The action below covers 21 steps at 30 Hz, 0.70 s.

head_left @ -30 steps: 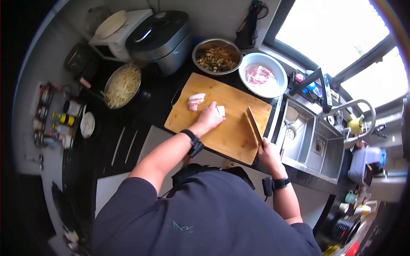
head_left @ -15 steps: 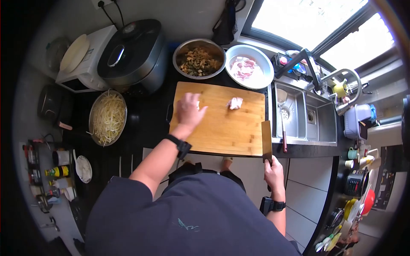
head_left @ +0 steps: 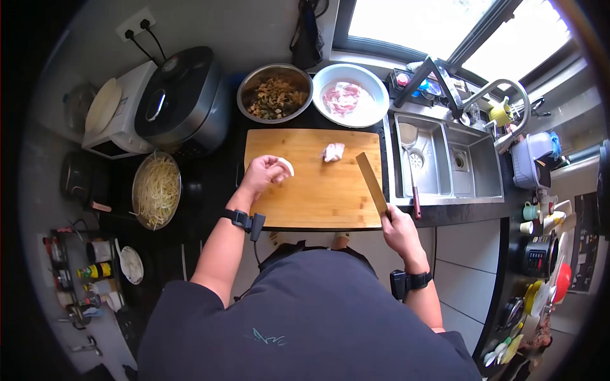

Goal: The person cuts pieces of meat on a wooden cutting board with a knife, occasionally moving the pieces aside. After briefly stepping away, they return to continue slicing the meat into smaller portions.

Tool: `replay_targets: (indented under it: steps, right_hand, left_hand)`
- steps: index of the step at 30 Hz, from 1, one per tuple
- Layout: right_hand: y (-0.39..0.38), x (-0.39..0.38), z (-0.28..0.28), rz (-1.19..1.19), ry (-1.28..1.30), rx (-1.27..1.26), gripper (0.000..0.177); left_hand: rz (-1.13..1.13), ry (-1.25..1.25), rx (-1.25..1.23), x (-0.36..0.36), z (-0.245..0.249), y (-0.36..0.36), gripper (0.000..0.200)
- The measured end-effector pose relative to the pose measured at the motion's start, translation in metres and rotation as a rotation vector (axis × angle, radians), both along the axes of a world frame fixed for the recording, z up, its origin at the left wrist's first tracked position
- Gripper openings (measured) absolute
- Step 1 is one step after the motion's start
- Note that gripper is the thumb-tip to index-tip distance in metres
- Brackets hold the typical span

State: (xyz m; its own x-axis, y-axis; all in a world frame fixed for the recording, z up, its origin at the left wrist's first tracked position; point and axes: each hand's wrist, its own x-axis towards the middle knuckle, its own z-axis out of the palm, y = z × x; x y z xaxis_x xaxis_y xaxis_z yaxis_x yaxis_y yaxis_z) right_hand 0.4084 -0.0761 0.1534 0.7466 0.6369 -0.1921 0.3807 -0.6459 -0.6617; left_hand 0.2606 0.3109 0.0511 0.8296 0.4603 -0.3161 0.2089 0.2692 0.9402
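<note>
My left hand [head_left: 262, 174] is closed over the left part of the wooden cutting board [head_left: 311, 206], pinching a small white curved piece [head_left: 285, 167] whose kind I cannot make out. The handle of a cleaver [head_left: 372, 184] is in my right hand [head_left: 401, 233], at the board's front right corner. Its broad blade points up and left above the board's right side. A lump of pale pink raw meat [head_left: 332, 152] lies on the board between my hands, touched by neither.
Behind the board stand a steel bowl of chopped food [head_left: 275, 95] and a white bowl of raw meat [head_left: 351, 96]. Bean sprouts [head_left: 157, 190] fill a bowl at left, near a dark cooker [head_left: 184, 101]. A red-handled knife [head_left: 416, 197] rests at the sink [head_left: 438, 197].
My left hand has drawn back to the left and now shows the white piece in its fingers. The cleaver has swung up and left over the board. The camera view has shifted slightly.
</note>
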Motion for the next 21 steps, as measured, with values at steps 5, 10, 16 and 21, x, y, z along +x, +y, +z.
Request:
replay_targets:
  steps: [5, 10, 16, 21]
  right_hand:
    - [0.016, 0.004, -0.018, 0.128, -0.015, -0.028, 0.018]
    - [0.055, -0.016, -0.034, 0.185, -0.015, 0.055, 0.018]
    - [0.112, -0.042, -0.049, 0.159, 0.148, 0.083, 0.021]
    - [0.136, -0.052, -0.056, 0.157, 0.125, 0.084, 0.023]
  left_hand:
    - [-0.023, 0.248, 0.139, 0.024, -0.033, -0.017, 0.021]
    - [0.117, 0.275, 0.307, 0.01, -0.047, -0.03, 0.021]
    - [0.126, 0.212, 0.082, -0.001, -0.053, -0.017, 0.018]
    - [0.11, 0.163, 0.155, 0.0, -0.04, -0.026, 0.019]
